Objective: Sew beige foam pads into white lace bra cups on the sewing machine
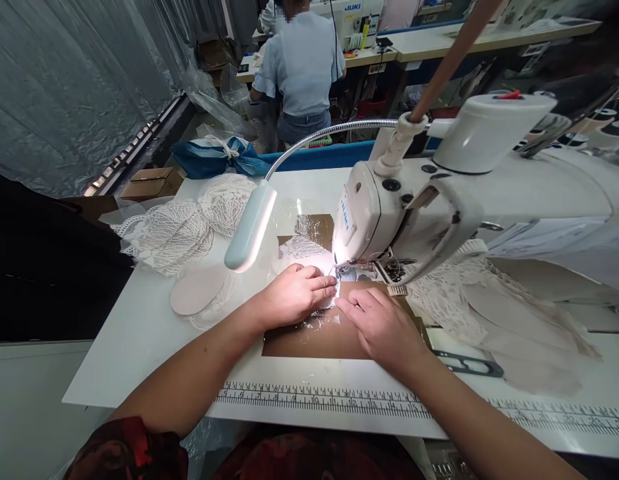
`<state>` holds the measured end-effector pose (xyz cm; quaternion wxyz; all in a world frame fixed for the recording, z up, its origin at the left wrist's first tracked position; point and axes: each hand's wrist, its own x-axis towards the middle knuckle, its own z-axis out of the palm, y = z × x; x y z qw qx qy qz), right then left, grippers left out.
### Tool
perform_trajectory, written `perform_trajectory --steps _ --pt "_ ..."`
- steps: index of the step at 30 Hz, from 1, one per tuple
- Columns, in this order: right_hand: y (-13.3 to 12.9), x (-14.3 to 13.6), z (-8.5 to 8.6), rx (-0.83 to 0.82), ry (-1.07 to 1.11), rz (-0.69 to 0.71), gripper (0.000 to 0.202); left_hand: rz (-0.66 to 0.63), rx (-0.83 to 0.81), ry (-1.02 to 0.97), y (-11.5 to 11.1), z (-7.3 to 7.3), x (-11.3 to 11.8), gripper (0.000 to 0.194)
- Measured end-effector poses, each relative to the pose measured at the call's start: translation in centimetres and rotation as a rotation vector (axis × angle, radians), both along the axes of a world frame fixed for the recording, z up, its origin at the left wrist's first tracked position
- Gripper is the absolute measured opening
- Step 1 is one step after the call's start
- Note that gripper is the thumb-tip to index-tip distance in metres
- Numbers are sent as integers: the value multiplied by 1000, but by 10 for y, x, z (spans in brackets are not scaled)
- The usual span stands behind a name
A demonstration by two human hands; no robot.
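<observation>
A white lace piece [303, 249] lies under the needle area of the white sewing machine [362, 207]. My left hand [297, 295] rests on this piece, palm down, its fingers close together just left of the presser foot. My right hand [382, 325] is in front of the foot, thumb and forefinger near the piece's edge, the other fingers curled. What its fingertips hold, if anything, is too small to tell. Beneath both hands is a brown sheet [314, 341] with shiny clear tape on it.
Lace pieces [169, 233] are piled at the left, near a beige oval pad [197, 291]. More lace [449, 293] lies at the right. A lamp [250, 227] hangs over the table [139, 333]. A ruler strip [314, 400] lines the front edge. A person [304, 67] sits beyond.
</observation>
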<state>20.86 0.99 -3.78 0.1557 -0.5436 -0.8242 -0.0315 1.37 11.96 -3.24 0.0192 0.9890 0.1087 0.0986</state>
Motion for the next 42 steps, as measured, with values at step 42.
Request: perform_trajectory --steps 42 --pt "10 3 2 -79 -13 -145 45 11 -105 -84 -9 3 3 29"
